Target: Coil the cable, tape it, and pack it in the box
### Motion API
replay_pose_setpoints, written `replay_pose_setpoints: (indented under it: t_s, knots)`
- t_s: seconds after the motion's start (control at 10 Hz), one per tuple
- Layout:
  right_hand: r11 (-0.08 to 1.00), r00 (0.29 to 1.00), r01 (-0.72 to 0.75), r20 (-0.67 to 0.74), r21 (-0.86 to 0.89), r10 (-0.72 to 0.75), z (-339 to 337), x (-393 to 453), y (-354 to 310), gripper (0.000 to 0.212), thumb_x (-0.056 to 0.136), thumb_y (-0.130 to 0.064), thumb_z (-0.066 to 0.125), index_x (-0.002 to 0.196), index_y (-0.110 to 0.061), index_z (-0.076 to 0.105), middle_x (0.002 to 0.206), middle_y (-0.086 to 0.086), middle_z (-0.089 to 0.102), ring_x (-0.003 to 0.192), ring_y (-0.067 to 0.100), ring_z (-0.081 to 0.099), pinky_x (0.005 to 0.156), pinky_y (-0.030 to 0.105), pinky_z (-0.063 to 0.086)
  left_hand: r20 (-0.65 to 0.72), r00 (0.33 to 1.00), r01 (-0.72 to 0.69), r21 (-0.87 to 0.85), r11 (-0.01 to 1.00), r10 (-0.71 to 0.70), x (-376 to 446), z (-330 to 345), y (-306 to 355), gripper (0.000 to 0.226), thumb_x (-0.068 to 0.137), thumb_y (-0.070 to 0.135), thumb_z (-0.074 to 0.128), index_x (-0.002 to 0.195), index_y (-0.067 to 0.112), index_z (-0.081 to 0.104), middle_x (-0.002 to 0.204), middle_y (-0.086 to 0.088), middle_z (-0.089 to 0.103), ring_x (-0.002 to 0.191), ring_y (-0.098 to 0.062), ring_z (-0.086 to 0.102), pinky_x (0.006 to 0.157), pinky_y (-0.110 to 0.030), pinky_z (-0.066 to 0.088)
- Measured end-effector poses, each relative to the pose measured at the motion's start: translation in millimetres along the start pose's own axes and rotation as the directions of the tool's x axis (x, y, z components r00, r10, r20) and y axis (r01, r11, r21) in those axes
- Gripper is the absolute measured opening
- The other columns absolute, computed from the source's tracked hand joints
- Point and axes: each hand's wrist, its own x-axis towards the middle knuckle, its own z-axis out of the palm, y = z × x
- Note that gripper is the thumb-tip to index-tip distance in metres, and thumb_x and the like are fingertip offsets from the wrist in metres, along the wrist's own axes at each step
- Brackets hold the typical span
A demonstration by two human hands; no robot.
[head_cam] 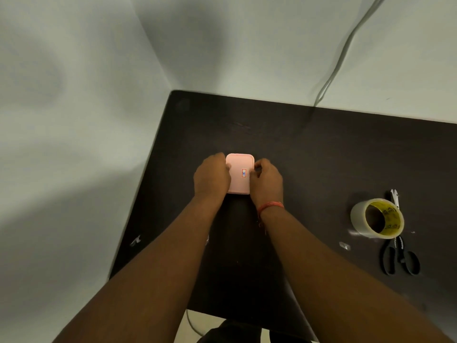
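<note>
A small pink box [239, 169] with rounded corners and a small orange-framed label on its lid sits on the dark table [309, 157]. My left hand [212, 177] grips its left side. My right hand [268, 179], with a red thread around the wrist, grips its right side. The lid is on, so nothing inside shows, and the cable is not visible. A roll of clear tape [377, 217] stands at the right of the table.
Black-handled scissors [399, 256] lie just beside and under the tape roll. Small tape scraps [345, 246] lie on the table. A thin wire [346, 50] runs down the pale wall behind the table. Walls close off the left and far sides.
</note>
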Motion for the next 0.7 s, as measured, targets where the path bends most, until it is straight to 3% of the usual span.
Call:
replay_pose_setpoints:
  t_s: [0.3, 0.5, 0.6, 0.7]
  knots:
    - [0.99, 0.997, -0.073, 0.011, 0.122, 0.073, 4.5, 2.9, 5.9, 0.005, 0.093, -0.011, 0.06, 0.098, -0.013, 0.059, 0.104, 0.008, 0.067, 0.089, 0.016, 0.057, 0.074, 0.028, 0.046, -0.013, 1.0, 0.017, -0.141, 0.99, -0.019, -0.1, 6.9, -4.8, 0.018, 0.097, 0.028, 0.057, 0.109, 0.014, 0.057, 0.111, -0.01, 0.067, 0.097, -0.024, 0.064, 0.074, -0.033, 0.048]
    - [0.98, 0.986, -0.142, 0.105, 0.136, 0.128, -1.0, 6.2, 6.9, 0.01, 0.093, -0.019, 0.062, 0.099, -0.014, 0.057, 0.104, 0.009, 0.067, 0.091, 0.02, 0.061, 0.078, 0.032, 0.05, -0.011, 0.998, -0.06, -0.001, 0.998, 0.06, -1.5, 6.4, -5.2, 0.025, 0.099, 0.027, 0.052, 0.12, 0.012, 0.054, 0.118, -0.013, 0.061, 0.103, -0.028, 0.061, 0.069, -0.036, 0.043]
    - [0.999, 0.991, -0.036, 0.131, -0.035, 0.04, -21.1, 5.6, 6.1, 0.03, 0.091, -0.033, 0.063, 0.115, -0.016, 0.057, 0.115, 0.009, 0.065, 0.101, 0.024, 0.06, 0.086, 0.039, 0.051, -0.041, 0.985, -0.16, 0.18, 0.971, 0.169, -3.5, -3.3, -1.7, 0.036, 0.097, 0.029, 0.053, 0.13, 0.013, 0.05, 0.132, -0.015, 0.051, 0.115, -0.03, 0.055, 0.08, -0.038, 0.048]
    - [0.951, 0.984, 0.177, 0.011, -0.252, -0.18, -59.4, 5.3, 4.2, 0.052, 0.09, -0.045, 0.06, 0.132, -0.017, 0.05, 0.129, 0.01, 0.058, 0.116, 0.031, 0.053, 0.096, 0.044, 0.048, -0.123, 0.906, -0.352, 0.31, 0.883, 0.405, -5.5, -18.8, 15.6, 0.043, 0.094, 0.039, 0.055, 0.126, 0.011, 0.049, 0.129, -0.015, 0.052, 0.114, -0.03, 0.053, 0.094, -0.041, 0.048]
